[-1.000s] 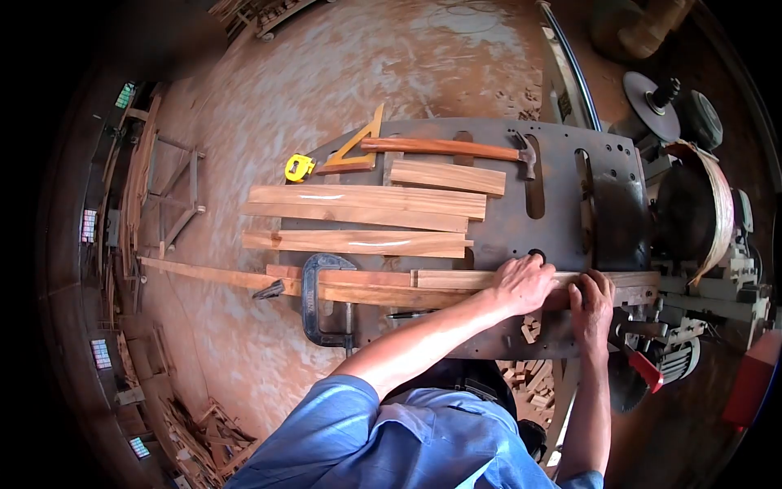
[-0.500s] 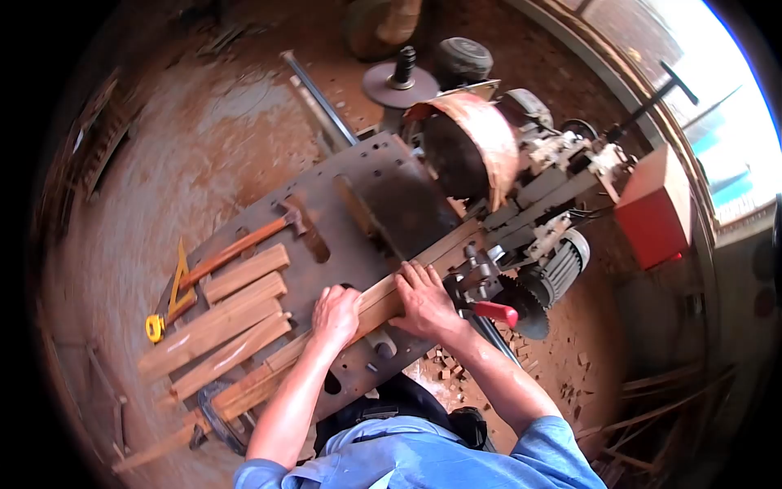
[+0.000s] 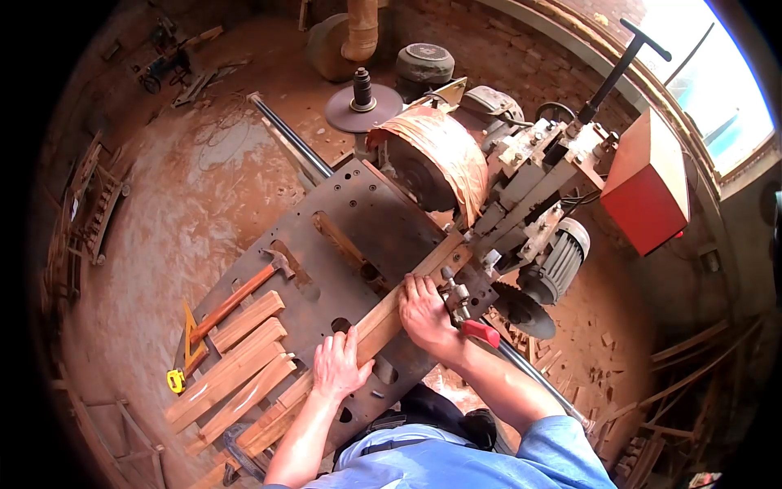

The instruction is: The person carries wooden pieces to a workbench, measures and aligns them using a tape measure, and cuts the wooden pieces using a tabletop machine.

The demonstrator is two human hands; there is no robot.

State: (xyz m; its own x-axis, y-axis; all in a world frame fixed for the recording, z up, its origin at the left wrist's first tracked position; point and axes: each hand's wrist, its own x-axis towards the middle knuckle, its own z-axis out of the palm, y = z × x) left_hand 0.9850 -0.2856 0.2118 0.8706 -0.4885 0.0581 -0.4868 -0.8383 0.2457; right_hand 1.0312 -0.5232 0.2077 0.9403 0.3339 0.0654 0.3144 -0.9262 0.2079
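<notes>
A long wooden strip (image 3: pixel 380 324) lies aslant across the metal machine table (image 3: pixel 326 297), against a second wooden piece (image 3: pixel 447 252) at its far end. My left hand (image 3: pixel 338 367) is closed over the strip nearer my body, fingers across its top. Farther up, my right hand (image 3: pixel 424 311) grips the same strip, beside a clamp with a red handle (image 3: pixel 481 332). Left of my hands are several cut wood pieces (image 3: pixel 232 375), a claw hammer (image 3: pixel 244 295), a yellow set square (image 3: pixel 192 338) and a yellow tape measure (image 3: pixel 175 381).
A toothed saw blade (image 3: pixel 525 312) sits beside a grey motor (image 3: pixel 559 259) right of the table. Beyond the strip stand a covered round wheel (image 3: pixel 440 159), a disc on a spindle (image 3: pixel 363 106) and a red box (image 3: pixel 648 191). Offcuts (image 3: pixel 599 375) litter the floor.
My left hand has slid back along the strip, farther from my right hand, which stays near the clamp. The camera view has shifted, showing more of the machine.
</notes>
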